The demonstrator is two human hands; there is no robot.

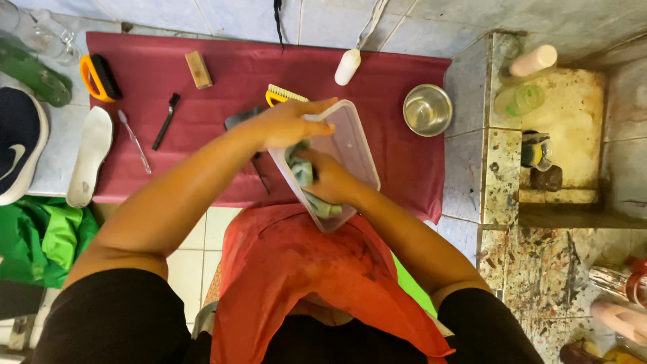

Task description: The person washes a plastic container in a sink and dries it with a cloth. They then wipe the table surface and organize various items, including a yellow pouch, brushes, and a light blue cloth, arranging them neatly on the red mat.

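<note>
Over the maroon mat (202, 168) | left hand (286, 125) fingers clasp clear plastic tub (350, 145) rim | right hand (330, 182) clenched on grey-green cloth (301, 168) inside tub | wiping appears midway; brushes, insole lie untouched beyond the fingers.

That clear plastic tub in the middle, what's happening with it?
A person in a red apron holds the clear plastic tub tilted over a maroon cloth. The left hand grips its rim while the right hand presses a greenish rag inside it. Brushes, a shoe insole, a white bottle and a steel bowl lie around.
</note>
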